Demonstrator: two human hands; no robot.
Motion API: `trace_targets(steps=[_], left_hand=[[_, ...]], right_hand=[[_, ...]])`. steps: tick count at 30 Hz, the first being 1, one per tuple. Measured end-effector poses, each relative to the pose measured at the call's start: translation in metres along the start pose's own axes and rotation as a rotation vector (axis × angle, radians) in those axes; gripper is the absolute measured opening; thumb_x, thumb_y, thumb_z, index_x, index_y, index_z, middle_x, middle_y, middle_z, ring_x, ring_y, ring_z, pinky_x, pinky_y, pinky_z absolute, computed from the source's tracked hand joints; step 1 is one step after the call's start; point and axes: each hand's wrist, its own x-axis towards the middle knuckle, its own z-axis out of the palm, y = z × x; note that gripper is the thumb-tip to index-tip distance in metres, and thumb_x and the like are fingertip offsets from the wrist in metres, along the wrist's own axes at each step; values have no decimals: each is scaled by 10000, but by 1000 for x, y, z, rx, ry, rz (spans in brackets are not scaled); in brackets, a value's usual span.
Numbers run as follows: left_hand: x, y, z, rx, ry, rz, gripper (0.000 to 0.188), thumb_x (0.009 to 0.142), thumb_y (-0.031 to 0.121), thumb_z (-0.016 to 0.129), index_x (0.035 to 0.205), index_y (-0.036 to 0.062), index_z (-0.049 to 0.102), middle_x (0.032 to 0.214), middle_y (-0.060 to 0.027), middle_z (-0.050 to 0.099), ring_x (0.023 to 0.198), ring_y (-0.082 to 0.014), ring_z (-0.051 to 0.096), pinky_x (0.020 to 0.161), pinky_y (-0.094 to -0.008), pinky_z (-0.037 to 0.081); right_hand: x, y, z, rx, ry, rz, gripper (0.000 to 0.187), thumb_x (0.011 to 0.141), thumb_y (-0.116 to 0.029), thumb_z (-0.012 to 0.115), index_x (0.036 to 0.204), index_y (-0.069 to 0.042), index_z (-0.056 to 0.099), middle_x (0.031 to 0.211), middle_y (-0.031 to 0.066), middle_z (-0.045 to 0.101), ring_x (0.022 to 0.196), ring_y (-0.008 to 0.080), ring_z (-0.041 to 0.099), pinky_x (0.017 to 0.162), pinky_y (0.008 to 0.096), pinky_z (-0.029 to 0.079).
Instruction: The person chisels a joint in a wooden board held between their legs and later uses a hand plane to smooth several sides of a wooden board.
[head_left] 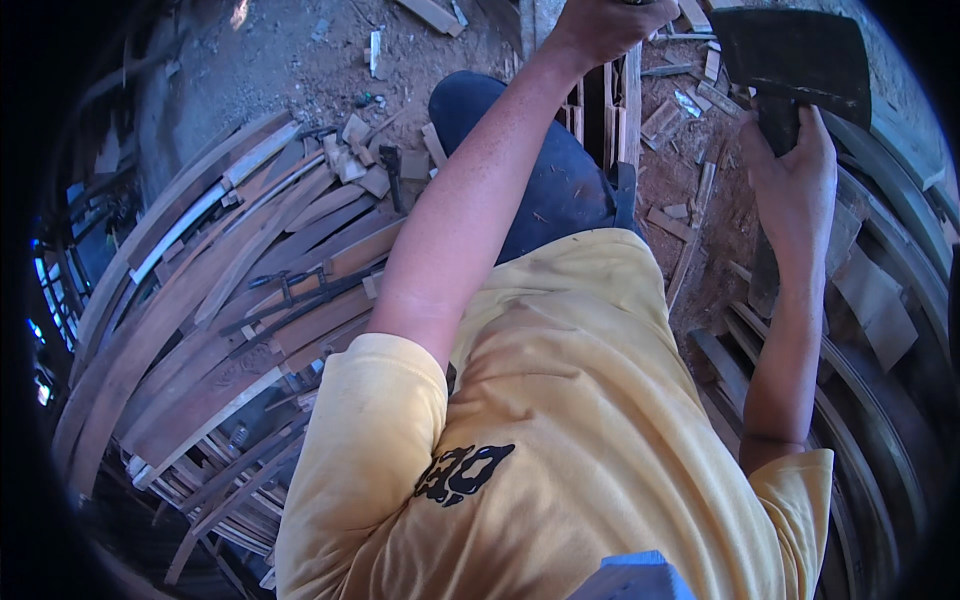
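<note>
My left hand (600,25) is at the top edge, its fingers closed around the top of an upright wooden piece (628,110) made of pale slats. The grip itself is cut off by the frame edge. My right hand (792,170) is raised on the right, closed around the handle of a hatchet (800,55) with a broad dark blade. The blade hangs up and to the right of the wooden piece, apart from it. Below are my yellow shirt (580,420) and my dark blue trousers (545,185).
Long curved wooden planks (200,300) lie stacked on the left, with dark metal tools (300,295) on top of them. More curved boards (870,330) lie at the right. Offcuts and chips (690,110) litter the reddish dirt ground (290,60).
</note>
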Motion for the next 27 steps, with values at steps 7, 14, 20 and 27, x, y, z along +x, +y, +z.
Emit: trace_targets(steps=[7,14,20,27], left_hand=[[-7,2,-10,323,-107,202,141,882,39,718,1006,83,668,872,35,679,786,-117,657,681,-324,524],[-20,-25,-11,-610,-230,-303,256,834,12,742,1076,85,697,994,-6,732,830,-124,687,748,-353,583],[-27,-27,-11,171,-274,183,280,886,29,713,1166,30,699,1105,-51,743,961,-191,698,864,-343,574],[-46,-22,-27,480,-316,134,376,884,128,749,1252,70,695,1190,-94,742,1109,-219,675,985,-374,531]], right_hand=[[1,-3,3,29,-11,-24,288,955,-199,711,1183,-36,645,731,-15,597,558,61,506,524,246,416],[1,-17,7,57,-23,-26,369,896,-261,727,1161,-12,659,829,131,691,704,277,664,733,385,529],[5,-3,39,-252,-44,-365,268,875,-165,729,1082,-37,614,830,232,691,813,457,675,726,518,540],[4,-9,45,-321,-65,-436,290,845,-111,702,1115,-62,606,836,219,697,819,448,679,733,543,542]])
